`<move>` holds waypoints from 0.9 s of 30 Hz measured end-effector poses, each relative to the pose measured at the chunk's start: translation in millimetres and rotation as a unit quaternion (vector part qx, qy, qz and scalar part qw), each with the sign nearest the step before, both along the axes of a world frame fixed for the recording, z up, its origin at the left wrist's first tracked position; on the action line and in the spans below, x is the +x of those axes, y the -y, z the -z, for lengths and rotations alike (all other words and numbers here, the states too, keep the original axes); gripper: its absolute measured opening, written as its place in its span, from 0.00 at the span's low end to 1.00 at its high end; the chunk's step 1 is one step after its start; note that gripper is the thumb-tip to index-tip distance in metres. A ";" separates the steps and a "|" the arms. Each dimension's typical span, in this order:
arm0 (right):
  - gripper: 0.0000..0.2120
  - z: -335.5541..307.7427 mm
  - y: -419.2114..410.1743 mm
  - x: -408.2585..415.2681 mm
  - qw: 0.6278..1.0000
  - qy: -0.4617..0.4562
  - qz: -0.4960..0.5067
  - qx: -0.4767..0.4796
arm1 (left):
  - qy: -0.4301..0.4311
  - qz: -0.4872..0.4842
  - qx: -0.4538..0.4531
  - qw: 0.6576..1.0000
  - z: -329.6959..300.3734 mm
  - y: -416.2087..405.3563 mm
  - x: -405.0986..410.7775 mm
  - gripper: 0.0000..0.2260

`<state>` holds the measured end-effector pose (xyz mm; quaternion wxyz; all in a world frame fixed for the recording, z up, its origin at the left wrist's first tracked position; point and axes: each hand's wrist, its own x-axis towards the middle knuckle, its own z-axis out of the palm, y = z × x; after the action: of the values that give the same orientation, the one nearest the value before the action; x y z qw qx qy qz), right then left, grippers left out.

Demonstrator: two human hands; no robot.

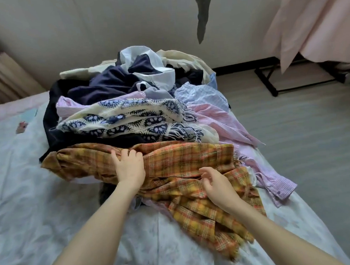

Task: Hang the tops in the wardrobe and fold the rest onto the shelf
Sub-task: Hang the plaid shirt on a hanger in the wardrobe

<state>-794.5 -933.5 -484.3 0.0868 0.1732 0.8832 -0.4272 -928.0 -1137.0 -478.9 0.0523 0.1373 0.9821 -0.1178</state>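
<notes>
A: Here we are at the bed (31,190), and that pile (127,98) on it looks untouched, nothing hung, nothing folded that I can see

B: Agreed, early days by my reckoning. No wardrobe or shelf in shot at all. The plaid garment (188,164) lies along the near edge of the pile, spilling toward the person

A: Left hand (129,169) is down on the plaid, fingers (114,155) curled into the cloth as if bunching it. I'd call that a grip

B: And the right hand (219,186)? It hangs just over the plaid's right half, fingers (204,171) loosely bent and spread, nothing in them

A: So one hand holding, one reaching. Whether the plaid is a top or not, I can't tell from here, it's too crumpled

B: Behind the plaid sits the patterned scarf (128,118), then the pink striped shirt (230,125) trailing off the pile's right side, navy pieces (106,83) and a white one (156,72) at the far end

A: All of that is left to sort, so nearly the whole job remains
</notes>
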 end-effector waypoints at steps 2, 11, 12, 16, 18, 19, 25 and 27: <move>0.18 0.8 0.9 5.0 1.000 -0.006 0.012 -0.001 | 0.016 0.028 0.035 0.999 -4.5 0.4 2.6 0.11; 0.36 -56.5 25.4 14.1 0.973 -0.054 -0.206 0.093 | 0.080 0.150 0.457 0.873 -85.8 -6.5 96.4 0.10; 0.27 -69.1 32.3 20.3 0.979 -0.066 -0.192 0.016 | 0.074 0.129 0.497 0.855 -97.0 -3.2 103.1 0.08; 0.10 -107.6 47.8 57.9 0.987 -0.060 -0.114 -0.100 | 0.126 0.017 0.571 0.811 -118.9 14.9 126.0 0.06; 0.09 -126.1 45.2 75.8 0.987 -0.083 -0.080 -0.115 | 0.219 -0.011 0.548 0.807 -121.4 23.5 141.3 0.17; 0.10 -141.2 43.8 92.1 0.984 -0.101 -0.052 -0.135 | 0.263 -0.004 0.521 0.812 -125.1 27.2 157.2 0.25; 0.08 -207.6 7.4 166.3 0.926 -0.216 0.226 -0.212 | 0.313 0.059 0.432 0.844 -137.2 10.8 224.8 0.03; 0.07 -223.0 -8.6 200.3 0.912 -0.233 0.296 -0.163 | 0.329 0.096 0.441 0.829 -153.9 -5.6 243.0 0.03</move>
<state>-594.2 -925.0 -261.4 -0.2248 0.3053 0.7048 -0.5995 -685.0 -1131.4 -325.1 0.2952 0.2696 0.8362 0.3754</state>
